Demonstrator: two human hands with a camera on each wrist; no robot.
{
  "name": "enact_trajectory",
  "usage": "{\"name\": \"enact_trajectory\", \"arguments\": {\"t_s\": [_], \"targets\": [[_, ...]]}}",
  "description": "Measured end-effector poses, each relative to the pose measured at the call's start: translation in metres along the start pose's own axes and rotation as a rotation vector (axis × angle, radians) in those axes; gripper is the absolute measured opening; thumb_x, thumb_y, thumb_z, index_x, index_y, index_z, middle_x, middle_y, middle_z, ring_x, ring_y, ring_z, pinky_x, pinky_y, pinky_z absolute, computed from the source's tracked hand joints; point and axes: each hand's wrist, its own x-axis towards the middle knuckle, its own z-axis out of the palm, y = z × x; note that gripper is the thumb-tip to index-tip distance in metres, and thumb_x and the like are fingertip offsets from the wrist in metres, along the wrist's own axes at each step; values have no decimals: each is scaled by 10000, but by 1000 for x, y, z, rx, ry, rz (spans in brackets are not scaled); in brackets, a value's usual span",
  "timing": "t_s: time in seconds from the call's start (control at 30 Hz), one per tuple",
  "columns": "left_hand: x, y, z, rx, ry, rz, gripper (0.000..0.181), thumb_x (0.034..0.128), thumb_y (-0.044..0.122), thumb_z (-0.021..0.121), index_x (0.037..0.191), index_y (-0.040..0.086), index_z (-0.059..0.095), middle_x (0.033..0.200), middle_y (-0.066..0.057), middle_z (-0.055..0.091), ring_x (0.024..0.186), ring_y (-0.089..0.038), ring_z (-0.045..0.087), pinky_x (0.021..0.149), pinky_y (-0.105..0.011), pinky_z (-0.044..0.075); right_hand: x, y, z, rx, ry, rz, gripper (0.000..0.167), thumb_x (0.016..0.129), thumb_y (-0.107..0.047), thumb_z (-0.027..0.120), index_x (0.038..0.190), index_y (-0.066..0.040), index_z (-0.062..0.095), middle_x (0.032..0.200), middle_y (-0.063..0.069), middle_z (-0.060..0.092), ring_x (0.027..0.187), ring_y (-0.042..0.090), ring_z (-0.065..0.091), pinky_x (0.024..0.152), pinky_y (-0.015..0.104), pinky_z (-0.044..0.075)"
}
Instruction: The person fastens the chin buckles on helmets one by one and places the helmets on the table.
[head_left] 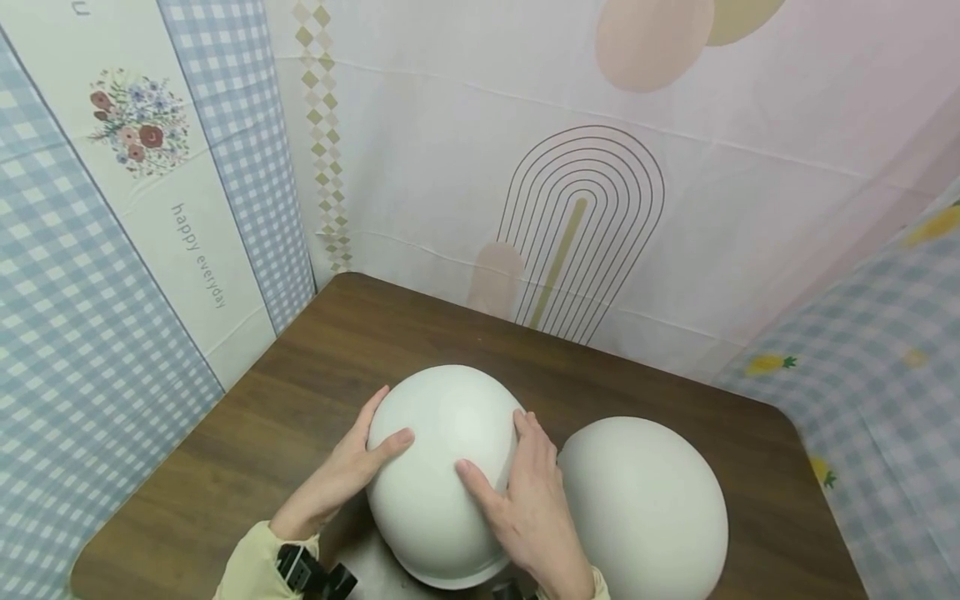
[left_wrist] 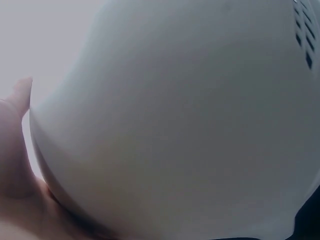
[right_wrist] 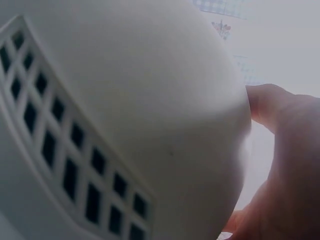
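Note:
A white rounded shell [head_left: 442,467], like an upturned bowl, is held between both hands low in the head view. On its left side the left hand [head_left: 345,475] grips it, thumb lying across the near face. The right hand [head_left: 528,508] grips the opposite side, thumb also on the near face. Close up in the right wrist view, the shell has a lattice of openings [right_wrist: 77,145] near its rim. A second white dome [head_left: 645,508] rests on the table just right of the right hand. The shell's far side and underside are hidden.
The brown wooden table [head_left: 300,392] has rounded corners. A grey, shiny surface [head_left: 375,571] shows partly below the held shell. Patterned cloths hang behind the table [head_left: 420,167] and along its left and right sides.

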Motion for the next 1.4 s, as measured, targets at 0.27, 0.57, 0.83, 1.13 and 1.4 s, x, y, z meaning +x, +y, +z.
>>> {"name": "enact_trajectory", "arguments": {"t_s": [0.27, 0.57, 0.83, 1.13, 1.4], "targets": [[3, -4, 2, 1, 10, -16, 829, 921, 445, 609, 1562, 253, 118, 1539, -212, 253, 1310, -429, 379, 962, -567, 391, 1, 6, -1, 27, -22, 21, 917, 851, -652, 600, 1479, -57, 297, 1530, 170, 295, 1380, 348, 299, 1047, 594, 295], [5, -6, 6, 0, 22, -17, 821, 918, 452, 612, 1556, 279, 126, 1534, -210, 262, 1295, -434, 397, 939, -569, 406, 4, 11, -3, 39, -45, 32, 919, 850, -654, 598, 1474, -48, 301, 1526, 182, 298, 1377, 349, 307, 1047, 575, 312], [5, -3, 7, -4, 14, -7, 831, 916, 443, 619, 1557, 279, 116, 1541, -189, 254, 1308, -417, 388, 948, -574, 401, 6, 16, -3, 51, -57, 54, 914, 847, -666, 591, 1473, -65, 302, 1518, 181, 313, 1356, 352, 340, 1024, 571, 343], [9, -1, 9, 15, 27, -5, 834, 908, 450, 627, 1554, 284, 127, 1538, -178, 268, 1306, -406, 390, 950, -565, 402, 9, 21, -3, 68, -68, 50, 919, 849, -665, 590, 1484, -75, 286, 1476, 148, 355, 1311, 316, 381, 1005, 551, 364], [11, -1, 12, 31, 33, -12, 840, 907, 459, 625, 1556, 276, 123, 1530, -196, 282, 1286, -412, 414, 932, -570, 412, 12, 26, -3, 80, -77, 57, 929, 850, -665, 588, 1501, -87, 265, 1460, 135, 363, 1292, 305, 393, 1001, 546, 363]]}}
